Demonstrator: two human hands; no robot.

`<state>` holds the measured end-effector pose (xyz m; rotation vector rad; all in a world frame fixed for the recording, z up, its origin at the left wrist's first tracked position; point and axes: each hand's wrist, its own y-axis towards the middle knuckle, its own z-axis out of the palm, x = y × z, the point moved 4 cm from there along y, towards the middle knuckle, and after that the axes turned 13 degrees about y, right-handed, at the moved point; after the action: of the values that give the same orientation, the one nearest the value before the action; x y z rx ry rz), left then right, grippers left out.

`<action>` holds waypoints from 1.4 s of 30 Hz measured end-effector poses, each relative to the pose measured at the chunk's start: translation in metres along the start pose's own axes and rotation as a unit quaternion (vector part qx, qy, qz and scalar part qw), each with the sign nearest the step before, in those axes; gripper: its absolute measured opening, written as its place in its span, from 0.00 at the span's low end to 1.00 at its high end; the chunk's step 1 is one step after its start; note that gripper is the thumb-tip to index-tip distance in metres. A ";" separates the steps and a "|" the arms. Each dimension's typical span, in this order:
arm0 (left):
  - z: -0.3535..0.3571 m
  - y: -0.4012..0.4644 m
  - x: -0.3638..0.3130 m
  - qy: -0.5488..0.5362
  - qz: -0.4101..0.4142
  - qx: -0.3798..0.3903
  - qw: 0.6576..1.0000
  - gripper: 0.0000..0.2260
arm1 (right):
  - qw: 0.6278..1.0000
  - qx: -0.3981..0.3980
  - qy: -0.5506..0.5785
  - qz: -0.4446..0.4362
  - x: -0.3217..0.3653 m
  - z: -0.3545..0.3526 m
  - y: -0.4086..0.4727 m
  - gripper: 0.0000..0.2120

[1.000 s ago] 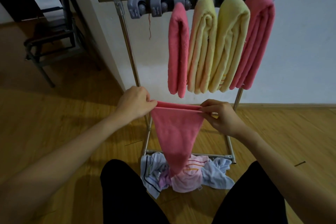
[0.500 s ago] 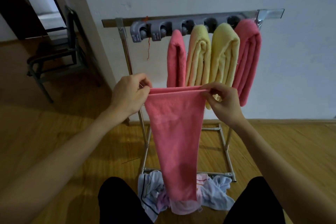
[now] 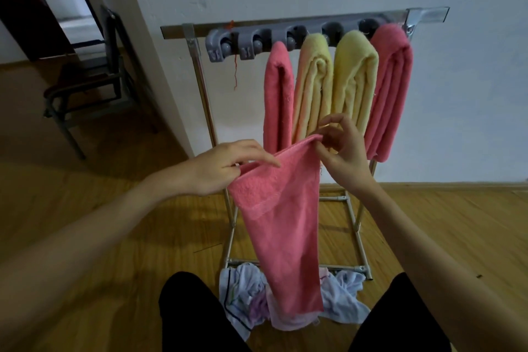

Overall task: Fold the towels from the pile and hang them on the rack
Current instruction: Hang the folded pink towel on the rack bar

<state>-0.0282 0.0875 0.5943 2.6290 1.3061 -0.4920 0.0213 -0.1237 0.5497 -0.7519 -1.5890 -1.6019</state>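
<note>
Wooden floor (image 3: pixel 85 237), white wall behind, dark chair (image 3: pixel 94 77) off to the left by a doorway. Metal rack (image 3: pixel 285 24) stands against the wall with four folded towels hung from its grey clip bar: pink towel (image 3: pixel 278 94), two yellow ones (image 3: pixel 313 86) (image 3: pixel 355 77), another pink one (image 3: pixel 390 88) at the right end.

Pink towel in hand (image 3: pixel 285 223) hangs lengthwise in front of the rack, its top edge stretched between both hands, its lower end reaching the pile (image 3: pixel 340 303) of pale cloths on the floor at the rack's foot.

Left hand (image 3: pixel 225 166) grip: thumb and fingers clamped on the towel's left top corner, index finger lying along the edge. Right hand (image 3: pixel 340 146) grip: fingertips pinching the right top corner, higher than the left, remaining fingers loosely curled.
</note>
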 end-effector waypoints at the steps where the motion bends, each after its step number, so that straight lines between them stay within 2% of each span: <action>1: 0.000 -0.001 0.000 0.011 -0.004 0.015 1.000 0.22 | 1.000 0.003 0.001 0.004 0.000 0.002 0.000 0.13; 5: 0.002 0.000 0.003 0.047 -0.042 0.048 0.997 0.20 | 1.000 0.009 -0.020 -0.003 0.000 0.007 0.000 0.12; 9: 0.007 0.006 0.011 0.086 -0.126 0.020 0.988 0.20 | 0.998 0.030 -0.045 -0.014 -0.001 0.015 -0.005 0.12; 12: 0.012 0.010 0.014 0.079 -0.154 -0.027 0.984 0.22 | 0.999 0.023 0.004 0.046 -0.009 0.022 -0.018 0.13; 17: 0.016 0.014 0.015 0.021 -0.168 -0.105 0.980 0.21 | 0.976 -0.043 0.122 0.176 -0.023 0.029 -0.037 0.10; 22: 0.018 0.013 0.011 -0.003 -0.172 -0.122 0.978 0.22 | 0.964 -0.036 0.130 0.227 -0.028 0.036 -0.041 0.04; 24: 0.020 0.012 0.011 -0.002 -0.183 -0.112 0.977 0.22 | 0.970 -0.024 0.114 0.213 -0.027 0.041 -0.044 0.04; 31: 0.026 0.008 0.006 -0.074 -0.217 -0.078 0.970 0.21 | 0.996 0.040 0.036 0.073 -0.010 0.067 -0.049 0.09; 42: 0.029 0.003 -0.004 -0.111 -0.226 -0.073 0.965 0.14 | 0.993 0.085 -0.073 -0.041 -0.006 0.084 -0.057 0.08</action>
<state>-0.0345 0.0743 0.5688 2.0799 1.7873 -0.6987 -0.0303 -0.0419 0.5177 -0.7342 -1.8571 -1.4728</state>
